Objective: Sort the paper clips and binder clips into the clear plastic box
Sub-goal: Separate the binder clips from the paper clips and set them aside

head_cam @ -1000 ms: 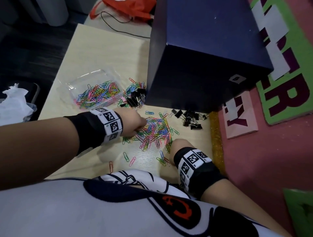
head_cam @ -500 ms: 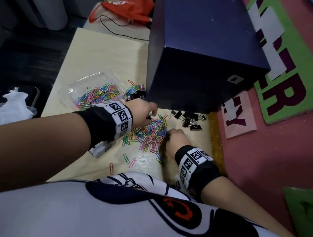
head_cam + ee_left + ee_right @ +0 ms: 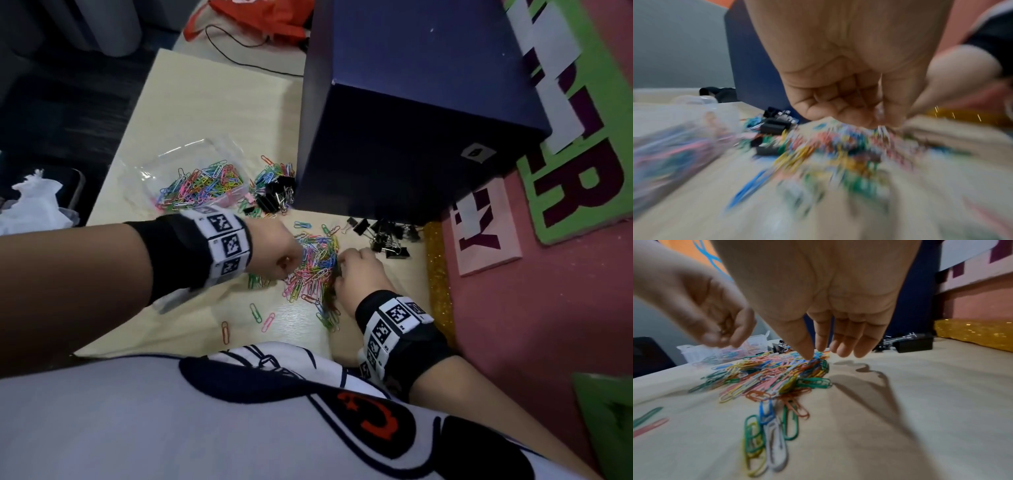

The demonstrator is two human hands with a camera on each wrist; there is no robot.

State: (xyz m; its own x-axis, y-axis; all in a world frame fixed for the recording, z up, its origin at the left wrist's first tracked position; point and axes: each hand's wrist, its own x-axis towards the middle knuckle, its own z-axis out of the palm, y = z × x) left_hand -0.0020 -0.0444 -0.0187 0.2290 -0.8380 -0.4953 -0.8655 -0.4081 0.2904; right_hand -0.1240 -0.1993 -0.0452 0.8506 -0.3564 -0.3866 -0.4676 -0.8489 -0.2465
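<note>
The left hand [image 3: 279, 251] is bunched at the left edge of a heap of coloured paper clips [image 3: 315, 265] on the pale tabletop [image 3: 212, 113], fingers curled in; the blurred left wrist view suggests a few clips are pinched at the fingertips [image 3: 878, 113], though that cannot be confirmed. The right hand [image 3: 359, 274] meets the heap from its right edge, fingers relaxed and pointing down, thumb tip on the clips and holding nothing that shows.

Stray clips lie on the near side of the heap. Further left, the clear plastic box [image 3: 195, 171] already holds a layer of paper clips, with a mixed cluster of paper clips and black binder clips [image 3: 274, 197] just to its right. A second group of binder clips [image 3: 387, 234] lies at the far right, against the foot of a large dark blue box [image 3: 411, 137].

The paper clips are likely light, thin and slick, prone to tangle and slide, so scooping them in small bunches should serve better than picking singly. The binder clips look stiffer and chunkier, best taken by the black body, not the wire handles.
</note>
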